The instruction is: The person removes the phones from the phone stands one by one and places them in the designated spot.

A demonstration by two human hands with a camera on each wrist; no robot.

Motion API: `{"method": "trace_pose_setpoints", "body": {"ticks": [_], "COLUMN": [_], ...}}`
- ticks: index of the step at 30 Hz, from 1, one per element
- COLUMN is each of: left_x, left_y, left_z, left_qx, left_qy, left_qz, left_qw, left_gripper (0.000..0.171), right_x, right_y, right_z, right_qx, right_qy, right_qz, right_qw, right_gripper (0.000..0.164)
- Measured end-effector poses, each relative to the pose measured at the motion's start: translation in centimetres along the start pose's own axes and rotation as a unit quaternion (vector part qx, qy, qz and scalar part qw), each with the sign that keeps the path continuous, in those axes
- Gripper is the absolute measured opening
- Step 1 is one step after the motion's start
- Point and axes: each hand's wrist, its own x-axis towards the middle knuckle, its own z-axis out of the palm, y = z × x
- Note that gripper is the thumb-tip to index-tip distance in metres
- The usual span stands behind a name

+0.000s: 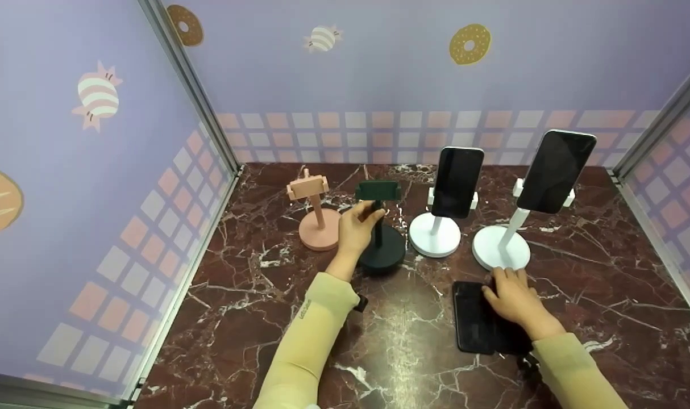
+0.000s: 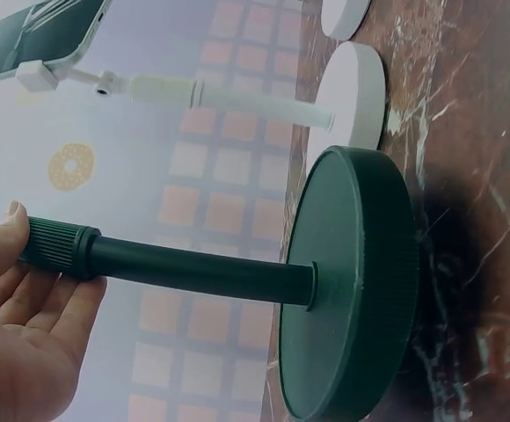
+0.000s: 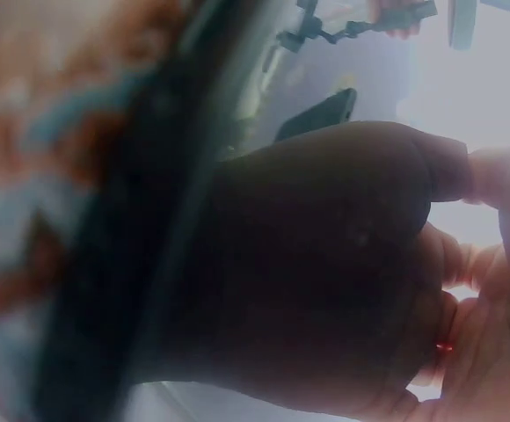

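Steadying or adjusting looks like the step in hand: the left hand (image 1: 354, 230) curls fingers and thumb round the ribbed stem of a dark green, round-based phone stand (image 1: 382, 255) on the marbled red-brown table (image 1: 404, 358). The next move seems to call for an upright stand and a sure phone grip; the right hand (image 1: 515, 300) lies over apparently two flat black phones (image 1: 473, 324), its fingers' hold unclear. Stands number four: one green, one pink (image 1: 319, 232), two white, each white one bearing one phone.
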Motion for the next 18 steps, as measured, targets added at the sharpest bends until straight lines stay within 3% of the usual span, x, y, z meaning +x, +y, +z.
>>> {"method": "trace_pose_setpoints", "body": {"ticks": [8,18], "left_x": [2.0,4.2], "left_y": [-0.4,-1.4], "left_z": [-0.3,-0.7], "left_qx": [0.028,0.058], "left_qy": [0.000,-0.015], "left_qz": [0.010,-0.006], "left_qw": [0.9996,0.9982], "left_gripper": [0.030,0.040], "right_x": [0.0,0.0], "right_y": [0.1,0.0], "right_z": [0.3,0.3], "right_qx": [-0.001,0.003], "right_qy": [-0.018,-0.024], "right_qz": [0.007,0.012], "right_qw": [1.000,1.000], "right_gripper": [0.025,0.025]}}
